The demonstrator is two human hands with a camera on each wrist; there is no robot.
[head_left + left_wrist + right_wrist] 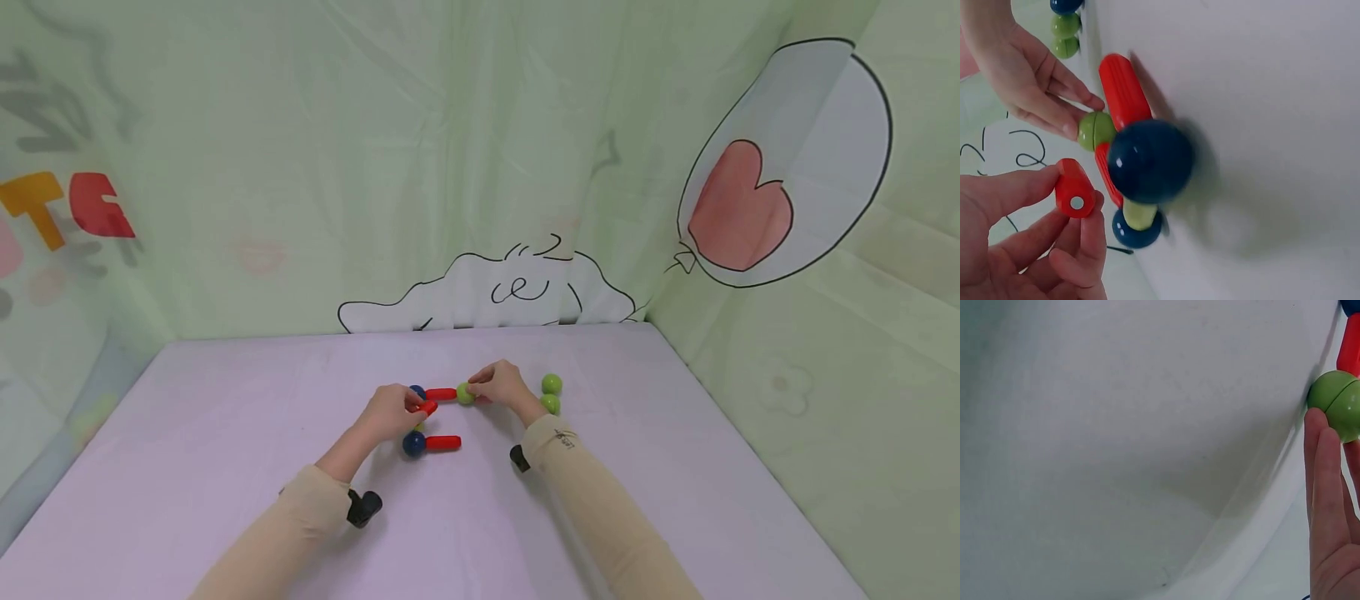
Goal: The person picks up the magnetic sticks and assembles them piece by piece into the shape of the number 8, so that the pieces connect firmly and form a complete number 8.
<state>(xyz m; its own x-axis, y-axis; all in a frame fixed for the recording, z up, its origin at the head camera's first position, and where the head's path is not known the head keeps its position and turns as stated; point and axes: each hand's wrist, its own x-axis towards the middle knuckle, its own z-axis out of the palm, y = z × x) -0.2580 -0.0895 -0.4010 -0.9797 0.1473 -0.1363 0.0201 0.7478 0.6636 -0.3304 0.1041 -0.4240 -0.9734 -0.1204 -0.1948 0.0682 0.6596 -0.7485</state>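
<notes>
My left hand [390,412] pinches a short red rod [1074,187] between thumb and fingers, a silvery disc showing in its end. That rod is held up off the table, apart from the joined pieces. With its fingertips, my right hand [504,386] pinches a green ball [465,393], which meets the end of another red rod [441,394]. This rod runs to the back blue ball [1137,227]. A yellow-green rod [1140,214] links that ball to the front blue ball [414,443], from which a third red rod [444,442] points right.
Two green balls [552,384] lie right of my right hand; the left wrist view shows a blue ball [1065,5] beside them. Black wrist cameras [364,508] sit under both sleeves. A pale tabletop [225,450] meets a printed curtain [300,167] at its back edge.
</notes>
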